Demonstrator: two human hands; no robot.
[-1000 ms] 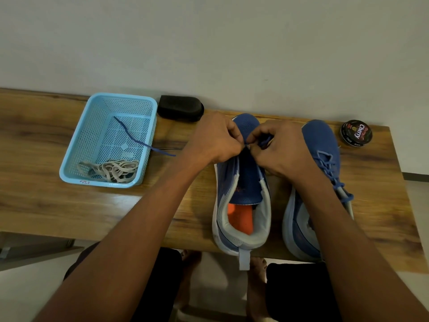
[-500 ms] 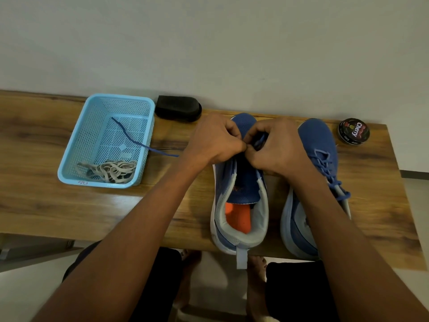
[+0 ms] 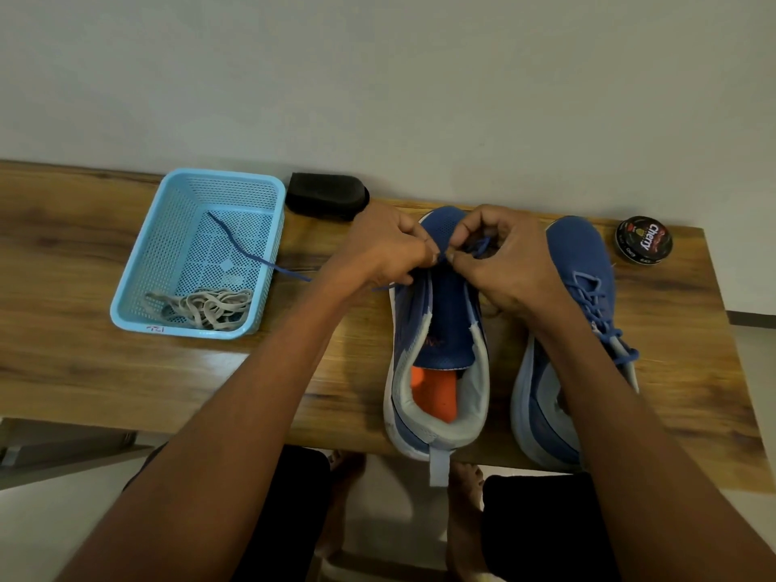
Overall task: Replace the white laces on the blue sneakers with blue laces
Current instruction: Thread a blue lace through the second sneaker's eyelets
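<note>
Two blue sneakers stand toes-away on the wooden table [image 3: 84, 363]. The left sneaker [image 3: 436, 354] is unlaced lower down, its tongue and orange insole showing. The right sneaker [image 3: 575, 329] carries blue laces. My left hand [image 3: 382, 249] and my right hand [image 3: 504, 262] meet over the left sneaker's front eyelets, both pinching a blue lace [image 3: 252, 256]. That lace trails left across the table into the light blue basket [image 3: 138, 262]. The eyelets themselves are hidden by my fingers.
The basket holds a heap of white laces [image 3: 205, 306] at its near end. A black brush [image 3: 325, 196] lies behind it by the wall. A round shoe polish tin [image 3: 643, 240] sits at the table's far right corner. My knees show below the table's front edge.
My right hand's fingers have spread a little, showing a loop of blue lace under them. The lace tail in the basket has shifted slightly. The sneakers stay put.
</note>
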